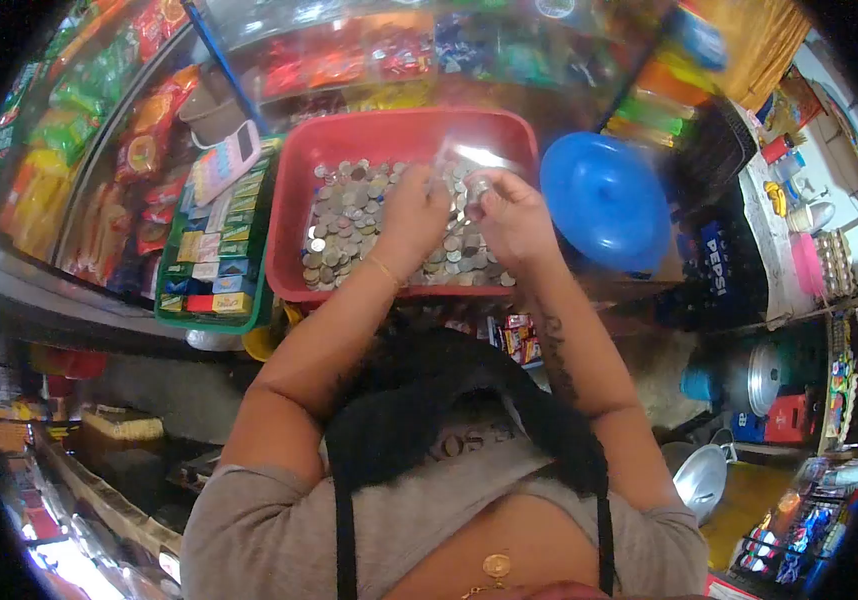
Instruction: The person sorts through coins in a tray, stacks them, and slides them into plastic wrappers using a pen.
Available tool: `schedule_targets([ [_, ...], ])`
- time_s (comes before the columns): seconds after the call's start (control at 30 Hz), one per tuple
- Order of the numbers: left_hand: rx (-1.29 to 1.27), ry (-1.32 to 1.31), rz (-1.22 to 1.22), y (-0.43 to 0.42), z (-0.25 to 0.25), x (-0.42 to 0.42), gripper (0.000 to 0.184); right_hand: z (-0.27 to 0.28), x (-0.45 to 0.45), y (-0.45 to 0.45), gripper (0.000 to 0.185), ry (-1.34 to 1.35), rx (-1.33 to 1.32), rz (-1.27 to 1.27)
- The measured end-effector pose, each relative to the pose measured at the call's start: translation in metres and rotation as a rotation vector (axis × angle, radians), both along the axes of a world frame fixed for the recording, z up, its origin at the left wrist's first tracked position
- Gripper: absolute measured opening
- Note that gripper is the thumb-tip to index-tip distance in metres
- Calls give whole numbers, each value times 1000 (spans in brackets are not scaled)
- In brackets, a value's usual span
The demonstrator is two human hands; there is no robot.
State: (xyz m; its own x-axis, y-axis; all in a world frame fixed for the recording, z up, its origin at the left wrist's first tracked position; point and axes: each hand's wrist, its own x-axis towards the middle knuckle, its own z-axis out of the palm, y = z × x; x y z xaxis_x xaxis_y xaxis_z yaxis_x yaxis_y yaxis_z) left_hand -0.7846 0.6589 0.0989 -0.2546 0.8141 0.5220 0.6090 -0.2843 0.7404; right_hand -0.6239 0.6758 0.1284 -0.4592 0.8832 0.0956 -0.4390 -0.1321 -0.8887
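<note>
Both hands are over a red plastic basin point(294, 200) whose bottom is spread with many loose coins point(341, 225). My left hand point(415, 215) is closed, its fingertips pinched together; what lies between them is blurred. Beside it, my right hand point(514, 215) is closed with thumb and fingers around what look like silver coins point(477, 188). Just beyond the fingers, a clear, shiny piece of plastic point(479, 155) catches the light, partly smeared. Whether either hand touches it I cannot tell.
Left of the basin stands a green basket point(261, 300) of small packs, with a phone in a pastel case point(227, 165) on top. A blue lid point(604, 200) is on the right, near a dark Pepsi crate point(719, 265). Snack packets point(69, 130) hang behind the glass.
</note>
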Motion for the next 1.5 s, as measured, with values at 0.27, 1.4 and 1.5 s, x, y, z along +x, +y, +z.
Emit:
schedule_targets([
  [0.27, -212, -279, -189, -29, 52, 12, 17, -13, 6, 17, 33, 204, 66, -16],
  [1.4, -26, 143, -248, -56, 56, -16, 32, -21, 7, 27, 33, 25, 87, -107],
  [1.5, -210, 206, -211, -73, 69, -16, 34, -11, 2, 20, 35, -54, 110, -94],
])
